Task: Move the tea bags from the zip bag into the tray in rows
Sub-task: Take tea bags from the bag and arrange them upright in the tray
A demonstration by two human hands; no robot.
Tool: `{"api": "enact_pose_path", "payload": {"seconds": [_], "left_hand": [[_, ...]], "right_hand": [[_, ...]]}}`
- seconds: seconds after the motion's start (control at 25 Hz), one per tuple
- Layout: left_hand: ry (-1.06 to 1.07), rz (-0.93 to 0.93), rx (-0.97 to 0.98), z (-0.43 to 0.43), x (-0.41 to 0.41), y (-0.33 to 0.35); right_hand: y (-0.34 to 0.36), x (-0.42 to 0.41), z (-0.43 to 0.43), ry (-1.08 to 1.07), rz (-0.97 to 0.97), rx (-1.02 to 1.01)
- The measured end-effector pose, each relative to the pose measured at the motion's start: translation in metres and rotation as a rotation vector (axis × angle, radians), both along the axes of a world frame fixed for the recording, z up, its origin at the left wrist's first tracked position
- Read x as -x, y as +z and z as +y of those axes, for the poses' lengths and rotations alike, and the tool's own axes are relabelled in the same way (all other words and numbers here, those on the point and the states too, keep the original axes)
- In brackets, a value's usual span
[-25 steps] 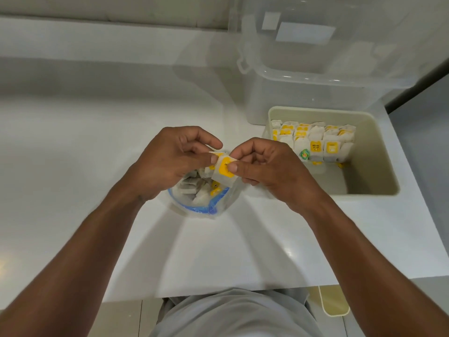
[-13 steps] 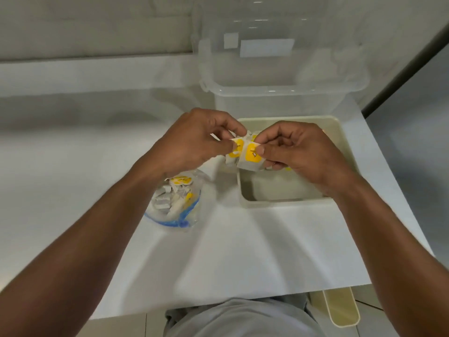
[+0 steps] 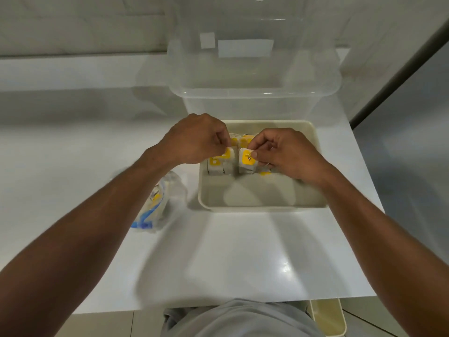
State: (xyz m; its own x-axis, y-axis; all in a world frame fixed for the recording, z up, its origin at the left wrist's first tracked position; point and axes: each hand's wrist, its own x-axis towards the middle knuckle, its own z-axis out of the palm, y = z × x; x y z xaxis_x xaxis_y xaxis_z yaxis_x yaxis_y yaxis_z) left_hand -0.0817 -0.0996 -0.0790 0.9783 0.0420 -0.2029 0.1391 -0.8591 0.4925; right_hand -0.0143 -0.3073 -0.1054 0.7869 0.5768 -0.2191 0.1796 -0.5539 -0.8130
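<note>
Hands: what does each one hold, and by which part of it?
The left hand pinches a tea bag by its top edge. The right hand pinches a second tea bag by its top right corner.

White tea bags [image 3: 246,161] carry yellow labels; the tray [image 3: 262,208] is cream, the zip bag [image 3: 167,190] clear with a blue strip, the worktop [image 3: 218,251] glossy white.

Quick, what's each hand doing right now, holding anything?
Left hand: pinches a white paper tea bag with a yellow label, over the beige plastic tray.
Right hand: pinches a second white, yellow-labelled tea bag.
</note>
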Motion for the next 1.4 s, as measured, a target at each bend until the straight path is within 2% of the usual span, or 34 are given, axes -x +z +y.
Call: {"api": "enact_pose_path", "payload": {"seconds": [0.12,0.24,0.44,0.52,0.6,0.76,1.08,1.28,1.4], "left_hand": [[0.011,0.03,-0.107,0.003,-0.003,-0.007],[-0.036,0.0,-0.303,0.003,0.002,-0.008],[-0.281,0.057,-0.515,-0.002,0.008,-0.008],[-0.335,0.087,-0.549,-0.008,-0.001,-0.009],[-0.37,0.08,-0.675,-0.013,-0.014,-0.014],[-0.451,0.039,-0.933,-0.018,-0.031,-0.028],[-0.471,-0.025,-1.093,-0.014,-0.039,-0.046],[-0.488,-0.002,-1.104,-0.015,-0.04,-0.048],[-0.42,-0.028,-1.113,-0.012,-0.036,-0.049]], "right_hand": [[-0.013,-0.01,0.002,0.008,-0.049,0.036],[-0.028,-0.012,0.009,0.049,-0.159,0.109],[-0.037,-0.011,0.022,0.26,-0.077,0.244],[-0.041,-0.017,0.031,0.263,-0.035,0.279],[-0.046,-0.023,0.04,0.227,-0.004,0.312],[-0.059,-0.031,0.047,0.21,-0.19,0.479],[-0.069,-0.028,0.052,0.159,-0.244,0.495],[-0.07,-0.025,0.052,0.112,-0.291,0.484],[-0.059,-0.021,0.046,0.113,-0.353,0.457]]}}
